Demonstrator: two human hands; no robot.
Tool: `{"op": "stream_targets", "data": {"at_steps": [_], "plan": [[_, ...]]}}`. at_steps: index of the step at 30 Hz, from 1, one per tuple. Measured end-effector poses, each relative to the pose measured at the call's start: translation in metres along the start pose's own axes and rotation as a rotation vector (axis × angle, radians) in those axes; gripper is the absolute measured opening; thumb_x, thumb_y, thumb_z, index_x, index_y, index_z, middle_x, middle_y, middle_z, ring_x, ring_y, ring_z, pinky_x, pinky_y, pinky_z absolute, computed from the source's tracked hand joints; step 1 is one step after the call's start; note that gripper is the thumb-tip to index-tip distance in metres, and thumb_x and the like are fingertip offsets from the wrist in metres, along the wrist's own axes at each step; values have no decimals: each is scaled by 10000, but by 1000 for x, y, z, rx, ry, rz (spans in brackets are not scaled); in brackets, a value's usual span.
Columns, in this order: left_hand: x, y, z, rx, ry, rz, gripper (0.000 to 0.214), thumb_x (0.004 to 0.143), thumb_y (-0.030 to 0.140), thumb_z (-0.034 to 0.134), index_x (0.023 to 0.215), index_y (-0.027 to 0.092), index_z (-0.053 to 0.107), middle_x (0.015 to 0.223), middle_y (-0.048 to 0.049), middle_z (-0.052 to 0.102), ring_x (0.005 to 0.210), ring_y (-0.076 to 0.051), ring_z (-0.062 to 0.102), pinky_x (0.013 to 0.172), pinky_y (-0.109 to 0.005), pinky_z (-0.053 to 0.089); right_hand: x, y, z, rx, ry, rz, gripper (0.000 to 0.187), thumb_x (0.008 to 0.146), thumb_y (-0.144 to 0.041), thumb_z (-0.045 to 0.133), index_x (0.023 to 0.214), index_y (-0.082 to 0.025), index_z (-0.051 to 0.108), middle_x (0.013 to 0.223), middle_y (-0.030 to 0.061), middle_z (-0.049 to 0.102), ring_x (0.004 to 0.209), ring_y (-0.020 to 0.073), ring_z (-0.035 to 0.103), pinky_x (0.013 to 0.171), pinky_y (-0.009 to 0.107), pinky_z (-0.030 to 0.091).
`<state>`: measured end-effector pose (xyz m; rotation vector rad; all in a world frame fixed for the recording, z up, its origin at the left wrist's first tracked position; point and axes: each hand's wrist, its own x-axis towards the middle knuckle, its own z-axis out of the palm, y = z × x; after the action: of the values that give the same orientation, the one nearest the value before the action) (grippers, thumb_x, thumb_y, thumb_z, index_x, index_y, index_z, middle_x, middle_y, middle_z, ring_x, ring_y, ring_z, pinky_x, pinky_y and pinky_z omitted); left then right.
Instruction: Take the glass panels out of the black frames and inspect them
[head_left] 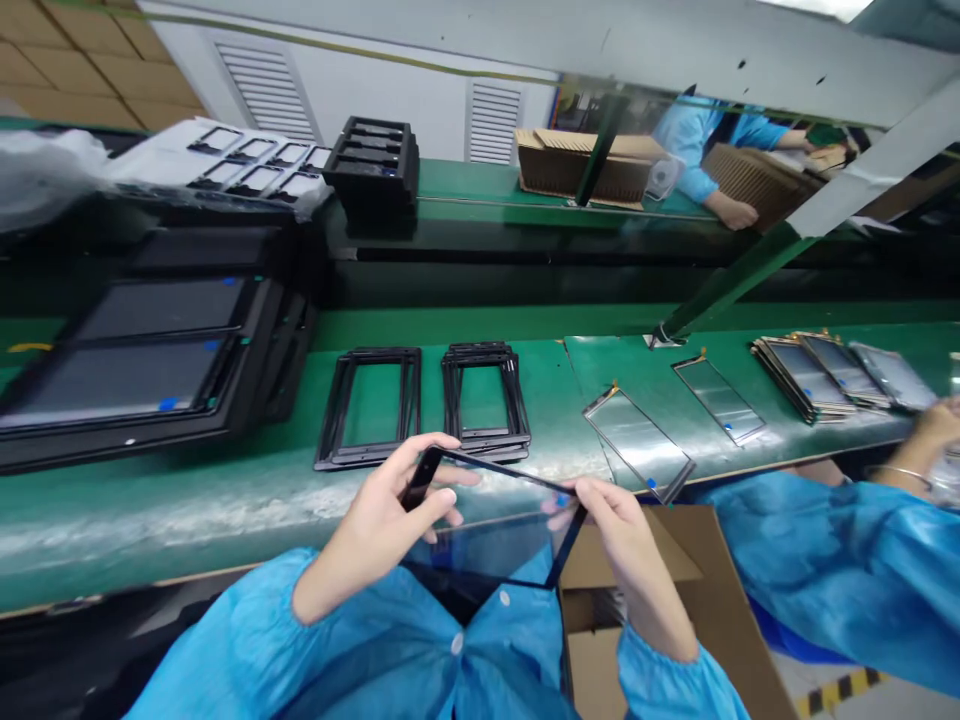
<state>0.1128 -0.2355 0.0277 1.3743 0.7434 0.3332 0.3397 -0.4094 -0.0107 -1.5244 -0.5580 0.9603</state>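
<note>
A clear glass touch panel with a black border [487,548] is held tilted above my lap, just off the bench's front edge. My left hand [375,525] grips its left end between thumb and fingers. At the opposite end, my right hand [619,525] pinches the upper right corner, beside a small blue tab. Beyond the panel, two piles of thin black frames, a left one [367,457] and a right one [491,440], lie on the green bench. To their right rest two separate glass panels, a nearer one [641,440] and a farther one [720,400].
Stacked black trays [135,370] with dark panels stand at left. More panels [806,380] are piled at right. A slanted green post [727,285] rises from the bench. An open cardboard box [727,570] is by my right arm. A co-worker's blue sleeve [825,550] is close on the right.
</note>
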Motion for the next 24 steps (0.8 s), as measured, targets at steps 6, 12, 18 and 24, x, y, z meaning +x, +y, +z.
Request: {"op": "stream_targets", "data": {"at_steps": [6,12,18,24], "plan": [[-4,-14,2,-100,112,6,563,943,446,767,1363,238,456,1162,-167,810,729,-238,800,534,-284,615,-4,10,5,132,224,-15,465,859,-649,800,809,-187,790,618,58,770,540,237,741,582,336,636],[-5,-24,2,-99,132,9,586,921,467,788,1348,251,450,1130,-147,826,686,-255,803,510,-308,617,-13,-1,18,40,303,-109,475,934,-622,729,740,-189,740,592,45,756,519,207,732,563,292,608],[-4,-30,-2,-48,160,67,570,946,441,759,1396,246,468,1241,-166,790,752,-266,812,555,-334,642,-20,-2,21,96,280,-164,421,934,-559,745,1113,-180,782,709,65,822,615,254,808,644,349,664],[9,-8,-4,632,175,527,558,933,284,741,1480,324,637,1610,-62,582,1505,-353,510,1323,-610,232,-32,-4,31,-31,248,-197,250,946,-410,756,1079,-200,785,708,61,826,689,269,838,637,312,671]]}}
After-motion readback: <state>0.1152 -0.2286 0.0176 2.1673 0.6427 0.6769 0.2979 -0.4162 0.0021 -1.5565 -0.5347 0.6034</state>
